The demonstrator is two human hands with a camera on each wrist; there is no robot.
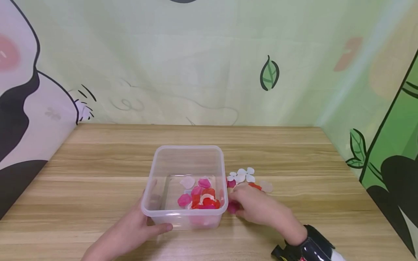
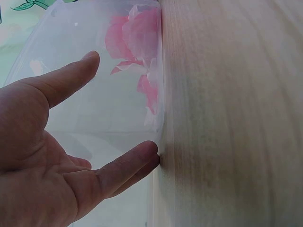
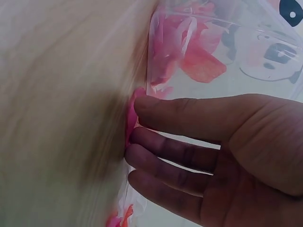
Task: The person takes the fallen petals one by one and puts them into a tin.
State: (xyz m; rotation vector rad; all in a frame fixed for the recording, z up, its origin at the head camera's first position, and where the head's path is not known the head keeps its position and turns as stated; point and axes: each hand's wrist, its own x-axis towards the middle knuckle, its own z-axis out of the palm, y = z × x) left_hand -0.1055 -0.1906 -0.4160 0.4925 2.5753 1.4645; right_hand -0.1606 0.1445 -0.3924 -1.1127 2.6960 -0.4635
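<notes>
A clear plastic box [image 1: 183,220] stands on the table, with pink, red and white petals [image 1: 205,199] lying inside, mostly toward its right front. My left hand [image 1: 137,221] touches its left front corner; the thumb lies along the front wall and the fingers reach back along the left side, all nearly straight. Just right of the box, my right hand [image 1: 258,204] is down at the tabletop. There its thumb and fingertips are bent in on a magenta petal [image 3: 133,116], which lies close beside the box wall.
Behind the right hand lie white flower-shaped petals [image 1: 243,175], a red petal [image 1: 254,186] and a pale petal [image 1: 266,186]. The wooden table [image 1: 107,156] ends at a printed cloth backdrop [image 1: 196,72]. A black device [image 1: 311,246] is strapped to the right wrist.
</notes>
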